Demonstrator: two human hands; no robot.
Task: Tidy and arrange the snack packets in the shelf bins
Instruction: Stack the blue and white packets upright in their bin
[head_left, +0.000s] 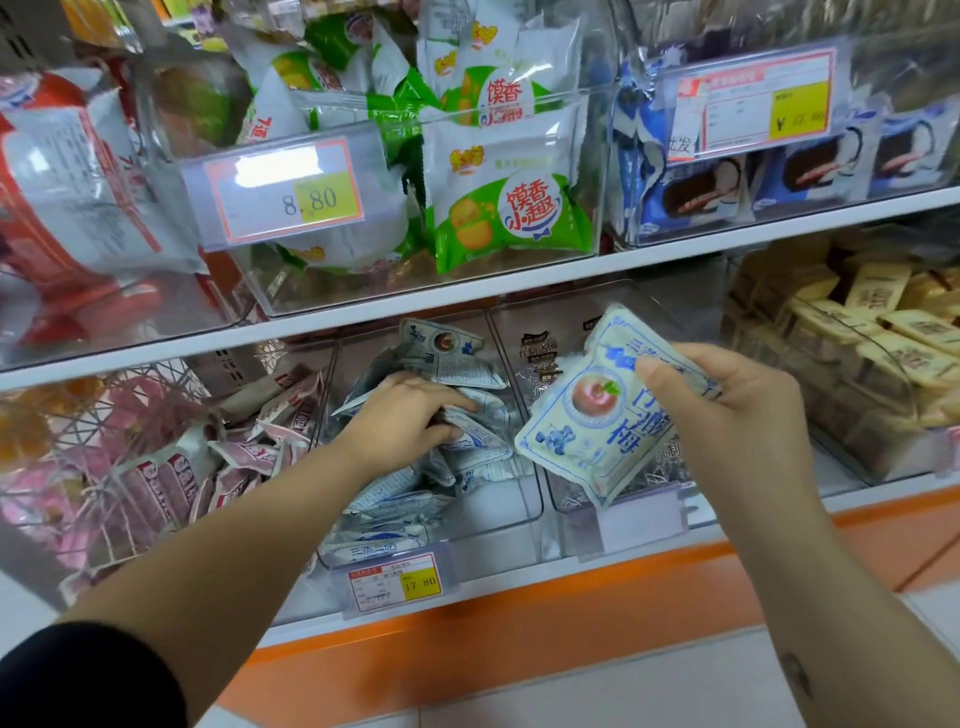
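While red-and-white bags (57, 197) fill the upper left, a wire basket (83, 431) of thin crossed rods sits below them. Small pink-and-white sachets (244, 447) lie heaped just right of it.

Next comes a clear, hard plastic bin (524, 514) with rounded corners and a price tag (395, 582) clipped to its front. Inside is a loose pile (410, 493) of flat, crinkled blue-and-white foil packets, some face up, some showing fine print. The left hand (405, 415) reaches into this bin palm down, its fingers curled round packets at the top of the pile and the thumb tucked beneath.

Above, on the upper shelf (519, 291), puffy green-and-white pillow bags (509, 213) show through clear plastic behind a tag (283, 192) reading 8.80.

Right of the pile, the right hand (727, 415) grips one packet (597, 410) of the same blue-and-white kind, thumb on its printed face and fingers behind it. The packet is squarish, glossy, slightly puffed and tilted. It is raised over the neighbouring bin (639, 519), where dark-lettered packets (540, 358) lie.

Above right, blue wrappers (696, 192) picturing dark sandwich biscuits stand in a row behind clear plastic. Farthest right on the lower level, slim tan bars (883, 322) lie stacked behind a curved clear front. An orange strip (519, 608) runs along the lower shelf's edge.
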